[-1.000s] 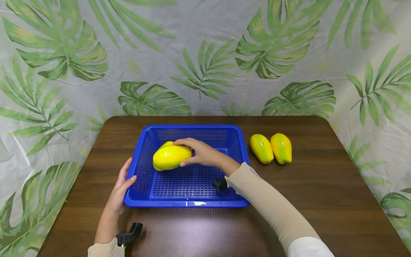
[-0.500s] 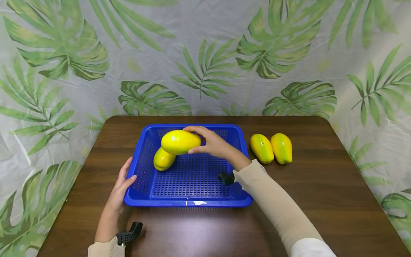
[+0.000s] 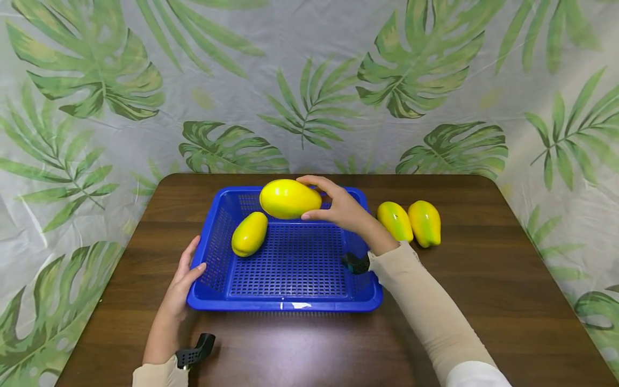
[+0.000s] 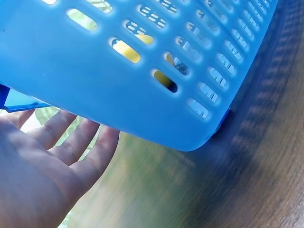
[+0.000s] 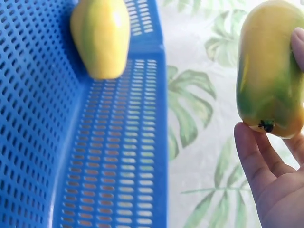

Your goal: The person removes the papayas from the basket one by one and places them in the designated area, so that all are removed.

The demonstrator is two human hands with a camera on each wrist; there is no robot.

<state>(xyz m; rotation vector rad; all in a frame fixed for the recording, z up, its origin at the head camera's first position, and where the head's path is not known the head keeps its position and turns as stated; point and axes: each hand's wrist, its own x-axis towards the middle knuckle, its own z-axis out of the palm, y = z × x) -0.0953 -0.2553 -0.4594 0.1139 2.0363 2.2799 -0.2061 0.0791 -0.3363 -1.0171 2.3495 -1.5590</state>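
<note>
A yellow papaya (image 3: 290, 199) is gripped by my right hand (image 3: 338, 207) above the back part of the blue plastic basket (image 3: 285, 306). The right wrist view shows the stem end of this papaya (image 5: 268, 71), with fingertips and thumb around it. Another papaya (image 3: 249, 234) lies inside at the basket's left, and it appears in the right wrist view too. My left hand (image 3: 181, 279) holds the left rim, thumb on the edge and fingers along the outside. In the left wrist view those fingers (image 4: 95, 147) touch the basket wall (image 4: 95, 90) from outside.
Two more papayas (image 3: 425, 224) lie side by side on the brown wooden table (image 3: 483, 285), right of the basket; my right forearm partly covers one. A leaf-patterned curtain (image 3: 309, 86) hangs behind the table. Black wrist cameras sit on both wrists.
My right hand has raised one papaya from the basket's left part and carried it up, back and to the right, uncovering the other papaya. The left hand stays at the rim.
</note>
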